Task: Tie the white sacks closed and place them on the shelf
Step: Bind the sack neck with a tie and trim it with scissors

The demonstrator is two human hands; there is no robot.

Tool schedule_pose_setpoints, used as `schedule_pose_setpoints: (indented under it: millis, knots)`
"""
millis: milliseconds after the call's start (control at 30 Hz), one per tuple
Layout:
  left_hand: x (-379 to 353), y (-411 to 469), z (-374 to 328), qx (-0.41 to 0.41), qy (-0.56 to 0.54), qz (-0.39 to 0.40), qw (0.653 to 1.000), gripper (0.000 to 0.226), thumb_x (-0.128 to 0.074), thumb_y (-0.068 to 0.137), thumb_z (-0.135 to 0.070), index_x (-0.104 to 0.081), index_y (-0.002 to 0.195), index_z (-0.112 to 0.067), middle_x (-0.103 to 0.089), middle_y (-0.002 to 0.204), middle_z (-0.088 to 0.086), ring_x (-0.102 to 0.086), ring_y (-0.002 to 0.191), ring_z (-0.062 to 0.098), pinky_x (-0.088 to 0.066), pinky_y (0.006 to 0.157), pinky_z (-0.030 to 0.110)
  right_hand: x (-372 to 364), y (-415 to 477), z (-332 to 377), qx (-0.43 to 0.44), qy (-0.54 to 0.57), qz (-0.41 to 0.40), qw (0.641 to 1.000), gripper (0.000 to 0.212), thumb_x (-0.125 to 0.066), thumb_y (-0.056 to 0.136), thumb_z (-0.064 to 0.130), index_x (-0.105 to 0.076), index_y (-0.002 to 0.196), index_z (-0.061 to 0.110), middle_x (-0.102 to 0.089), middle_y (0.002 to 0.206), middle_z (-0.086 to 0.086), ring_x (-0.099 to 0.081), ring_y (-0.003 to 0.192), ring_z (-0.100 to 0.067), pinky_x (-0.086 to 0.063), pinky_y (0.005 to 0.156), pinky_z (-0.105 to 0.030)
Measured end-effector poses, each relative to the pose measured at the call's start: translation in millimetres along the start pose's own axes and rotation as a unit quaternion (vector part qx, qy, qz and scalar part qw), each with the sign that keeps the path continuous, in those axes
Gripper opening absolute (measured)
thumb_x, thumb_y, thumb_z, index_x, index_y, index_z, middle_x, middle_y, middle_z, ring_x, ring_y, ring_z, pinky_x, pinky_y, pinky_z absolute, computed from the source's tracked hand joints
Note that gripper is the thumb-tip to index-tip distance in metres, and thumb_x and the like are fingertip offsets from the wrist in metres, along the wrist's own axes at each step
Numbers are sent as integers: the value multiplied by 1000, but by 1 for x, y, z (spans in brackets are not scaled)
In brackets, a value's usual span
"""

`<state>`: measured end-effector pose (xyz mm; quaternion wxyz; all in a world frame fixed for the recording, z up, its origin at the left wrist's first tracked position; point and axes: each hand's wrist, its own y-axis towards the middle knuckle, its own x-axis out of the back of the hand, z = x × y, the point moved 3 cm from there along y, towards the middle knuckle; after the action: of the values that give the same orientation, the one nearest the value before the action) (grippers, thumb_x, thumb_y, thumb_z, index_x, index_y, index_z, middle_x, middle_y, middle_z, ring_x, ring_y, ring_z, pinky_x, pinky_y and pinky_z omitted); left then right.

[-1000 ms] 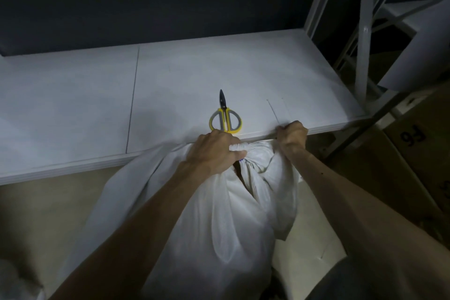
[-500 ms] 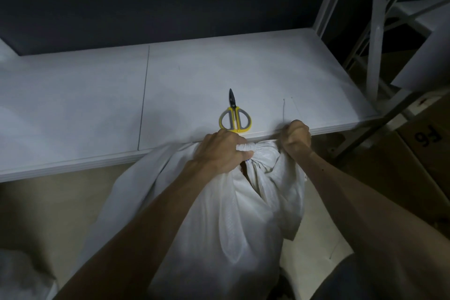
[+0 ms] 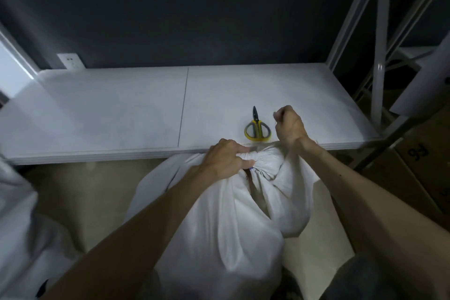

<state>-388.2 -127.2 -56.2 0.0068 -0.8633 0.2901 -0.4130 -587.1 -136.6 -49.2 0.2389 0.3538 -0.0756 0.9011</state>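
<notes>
1. Head view, what is hard to read: the scene is dim. The right hand (image 3: 289, 126) is raised over the front of the shelf (image 3: 109, 109) in a closed fist. Nothing can be made out inside it; whether it pinches a thin tie is impossible to tell.
2. The left hand (image 3: 226, 158) covers most of the gathered neck of the white sack (image 3: 219, 214), so any knot there is hidden. A small blue speck beside its fingertips is too small to identify.
3. The sack's lower end runs out of the bottom of the frame, behind both forearms. A second heap of white fabric (image 3: 22, 214) is cut off at the left edge.
4. The sack: it stands on the pale floor (image 3: 80, 190), just in front of and below the shelf's front edge, between the two arms. Its woven white cloth is bunched at the top, where the left hand clamps round the neck. Below the gather a dark slit gapes between folds.
5. The hands are apart, the right one higher and farther forward.
6. Yellow-handled scissors (image 3: 257, 129) lie on the shelf near its front edge, just left of the right hand, blades pointing away.
7. A cardboard box (image 3: 418, 161) sits at the right, partly cut off.
</notes>
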Motion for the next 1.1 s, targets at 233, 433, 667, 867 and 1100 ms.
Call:
schedule_pose_setpoints:
  millis: [233, 433, 667, 867, 1100]
  knots:
    - [6, -51, 3, -43, -21, -5, 999, 25, -74, 80, -42, -77, 101, -29, -75, 97, 4, -68, 90, 23, -56, 84, 40, -16, -52, 62, 2, 205, 185, 961, 21, -47, 101, 8, -52, 81, 4, -56, 73, -6, -51, 60, -16, -48, 57, -21]
    - [38, -69, 21, -35, -107, -29, 993, 26, -76, 81, -24, -78, 106, -19, -73, 113, 10, -68, 105, 24, -53, 92, 42, -30, -81, 80, 8, 201, 261, 944, 18, -53, 93, -8, -58, 79, 1, -60, 69, -11, -56, 59, -19, -53, 56, -22]
    - [51, -79, 47, -15, -148, -64, 987, 24, -81, 78, -19, -76, 102, -16, -73, 102, 1, -65, 101, 17, -48, 87, 32, -59, -92, 90, 55, 172, 244, 953, 27, -50, 85, -17, -62, 96, 4, -70, 74, -11, -71, 75, -18, -58, 81, -30]
    - [55, -85, 55, -6, -165, -82, 983, 33, -84, 76, -20, -68, 105, -15, -70, 98, -7, -63, 99, 12, -46, 77, 20, -64, -88, 91, 65, 77, 248, 964, 23, -61, 83, -3, -66, 80, 18, -68, 71, 5, -68, 81, -14, -56, 86, -32]
    - [58, -83, 53, 6, -177, -56, 983, 70, -82, 79, -19, -48, 140, -13, -66, 92, -10, -58, 106, 13, -41, 76, 15, -61, -96, 101, 79, 35, 320, 944, 17, -61, 86, 6, -76, 90, 13, -73, 87, 3, -64, 85, -8, -48, 77, -18]
